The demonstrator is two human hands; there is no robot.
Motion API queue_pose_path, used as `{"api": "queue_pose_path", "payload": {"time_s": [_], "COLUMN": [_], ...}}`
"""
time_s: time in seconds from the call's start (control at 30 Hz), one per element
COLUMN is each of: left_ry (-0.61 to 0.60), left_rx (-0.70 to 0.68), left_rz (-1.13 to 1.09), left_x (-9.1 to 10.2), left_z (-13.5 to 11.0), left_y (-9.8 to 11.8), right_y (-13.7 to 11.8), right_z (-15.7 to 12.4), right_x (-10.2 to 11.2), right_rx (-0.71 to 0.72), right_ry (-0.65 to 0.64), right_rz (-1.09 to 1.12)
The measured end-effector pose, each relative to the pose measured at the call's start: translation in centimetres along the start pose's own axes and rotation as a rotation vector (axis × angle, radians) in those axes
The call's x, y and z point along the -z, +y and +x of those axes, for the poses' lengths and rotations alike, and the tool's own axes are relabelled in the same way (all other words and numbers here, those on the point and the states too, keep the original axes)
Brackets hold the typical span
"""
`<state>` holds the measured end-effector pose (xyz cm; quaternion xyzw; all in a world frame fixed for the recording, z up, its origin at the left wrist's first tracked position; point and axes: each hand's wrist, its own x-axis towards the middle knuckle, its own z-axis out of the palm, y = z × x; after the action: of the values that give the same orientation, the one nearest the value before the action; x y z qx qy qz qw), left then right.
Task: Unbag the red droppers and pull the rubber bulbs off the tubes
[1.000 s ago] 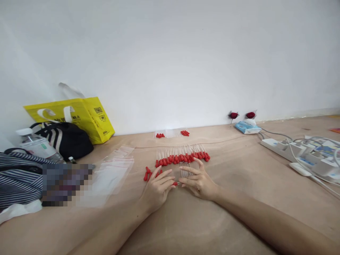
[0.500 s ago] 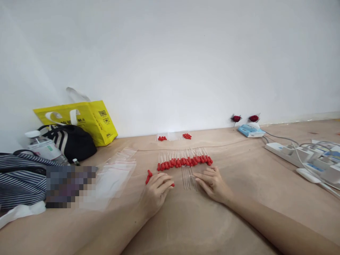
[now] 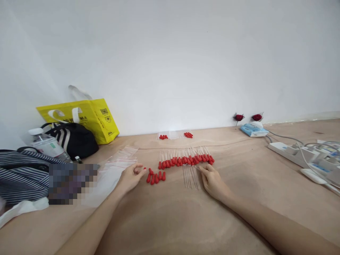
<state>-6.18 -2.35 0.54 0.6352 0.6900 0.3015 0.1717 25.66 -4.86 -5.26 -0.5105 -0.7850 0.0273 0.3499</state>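
My left hand [image 3: 132,177] is closed in a pinch, with a bit of a red rubber bulb showing at its fingertips. Just right of it lie several loose red rubber bulbs [image 3: 156,177]. Fingers pinched together, my right hand [image 3: 212,179] holds what looks like one thin glass dropper tube by its end. Several bare glass tubes [image 3: 189,177] lie side by side to the left of that hand. Beyond both hands runs a row of droppers [image 3: 183,161], red bulbs towards me and clear tubes pointing to the wall.
Clear zip bags [image 3: 113,177] lie left, near a striped bag [image 3: 21,177], a black bag [image 3: 79,140], a bottle [image 3: 50,147] and a yellow bag [image 3: 106,124]. Bagged red bulbs [image 3: 188,135] lie by the wall. Right are a tissue pack [image 3: 253,130] and power strip [image 3: 289,150] with cables.
My left hand has moved left off the loose red bulbs, uncovering them, with a bulb at its fingertips. My right hand has closed into a pinch and shifted slightly up beside the glass tubes.
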Motion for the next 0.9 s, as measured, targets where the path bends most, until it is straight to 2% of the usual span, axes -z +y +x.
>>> {"api": "queue_pose_path", "payload": {"time_s": [0.13,0.3,0.43,0.57,0.73,0.9], "left_ry": [0.045,0.072,0.063,0.09,0.007,-0.042], "left_rx": [-0.056,-0.132,-0.156,-0.169,-0.176,-0.15], "left_rz": [-0.059,0.096,0.121,0.118,0.31,0.34], "left_x": [-0.8,-2.1,-2.9,-2.5,-2.5,-3.9], "left_z": [-0.5,-0.8,-0.9,-0.5,1.1,2.4], "left_y": [1.5,3.5,3.7,3.7,5.0,6.4], "right_y": [-0.6,-1.7,-2.3,-2.6,-3.0,-2.3], "right_z": [0.2,0.2,0.0,-0.1,-0.1,0.1], "right_x": [-0.7,-0.6,-0.2,0.1,0.7,1.3], "right_rx": [0.004,-0.012,-0.027,-0.031,-0.065,-0.091], "right_ry": [-0.014,-0.041,-0.08,-0.098,-0.195,-0.178], "right_rz": [0.002,-0.005,-0.024,-0.029,-0.008,0.105]}}
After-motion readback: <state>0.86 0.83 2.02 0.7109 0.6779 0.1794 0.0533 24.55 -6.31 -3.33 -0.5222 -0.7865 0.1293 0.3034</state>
